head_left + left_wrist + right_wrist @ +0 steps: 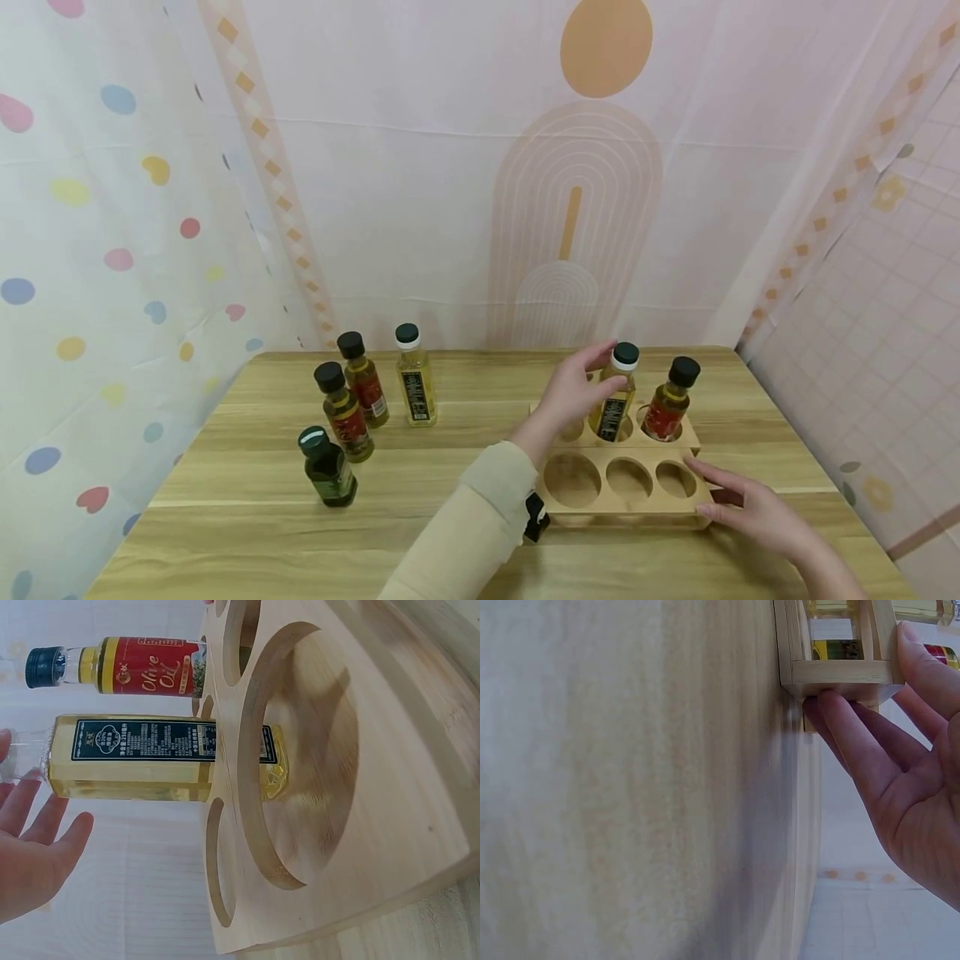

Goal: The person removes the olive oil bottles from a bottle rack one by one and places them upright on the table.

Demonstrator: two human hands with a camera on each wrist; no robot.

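A two-tier wooden rack [667,507] with round holes stands on the right of the table. My left hand [573,392] holds a clear glass bottle of yellow oil [613,417] by its neck, below the dark green cap. In the left wrist view, the base of this oil bottle [135,742] sits inside a middle back-row hole. To its right, a red-labelled olive oil bottle [666,412] stands in another back-row hole. My right hand [757,512] grips the rack's right end. The right wrist view shows the thumb on its edge and fingers against the end.
On the table's left stand a dark green bottle [330,475], two red-labelled bottles [348,421] with black caps, and another clear yellow oil bottle [417,387]. Patterned curtains [420,208] hang behind and beside the table. A black object [536,518] shows by the left sleeve.
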